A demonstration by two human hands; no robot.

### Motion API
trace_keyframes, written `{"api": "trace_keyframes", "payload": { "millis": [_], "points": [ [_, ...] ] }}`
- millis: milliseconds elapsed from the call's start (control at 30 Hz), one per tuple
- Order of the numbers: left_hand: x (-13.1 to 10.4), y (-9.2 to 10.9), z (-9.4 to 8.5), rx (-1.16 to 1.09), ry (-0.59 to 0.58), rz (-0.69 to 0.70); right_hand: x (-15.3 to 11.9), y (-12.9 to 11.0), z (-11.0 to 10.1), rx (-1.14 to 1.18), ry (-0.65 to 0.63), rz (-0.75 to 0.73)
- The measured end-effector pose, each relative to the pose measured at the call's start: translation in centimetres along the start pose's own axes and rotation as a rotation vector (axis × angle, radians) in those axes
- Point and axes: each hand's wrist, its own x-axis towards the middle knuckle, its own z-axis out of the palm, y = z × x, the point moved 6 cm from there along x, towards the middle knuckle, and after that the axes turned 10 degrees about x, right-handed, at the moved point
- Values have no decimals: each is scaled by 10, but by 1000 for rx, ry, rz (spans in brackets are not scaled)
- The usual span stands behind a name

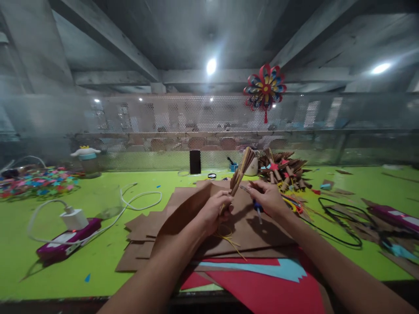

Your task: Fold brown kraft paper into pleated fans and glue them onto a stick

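Observation:
My left hand (218, 209) is wrapped round the lower part of a bundle of folded brown paper (242, 172), which tilts up to the right and fans out at the top. Below that hand, yellow string (231, 242) trails over the stack of brown paper (245, 240). Close by on the right, my right hand (266, 198) is closed on a small tool with a blue part (257, 205). A greyish tip shows at its fingertips, near the bundle; the tool's exact kind is unclear. Both hands are above the brown sheets.
Red paper (271, 288) and light blue paper (262, 267) lie at the front edge. Finished-looking brown paper bundles with red stars (283, 168) are heaped at back right. Purple power strips (68, 240), cables and colourful stars (46, 181) lie on the green table (108, 279).

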Motion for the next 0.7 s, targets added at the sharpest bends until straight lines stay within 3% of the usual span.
{"api": "trace_keyframes", "payload": {
  "millis": [233, 533, 700],
  "points": [
    [-1, 4, 3, 15, -18, 69, -3, 13, 4, 395, 11, 320],
    [4, 2, -4, 0, 38, 130, -6, 24, 19, 740, -108, 480],
    [5, 3, -3, 23, 35, 173, -9, 21, 22, 760, -175, 488]
  ]
}}
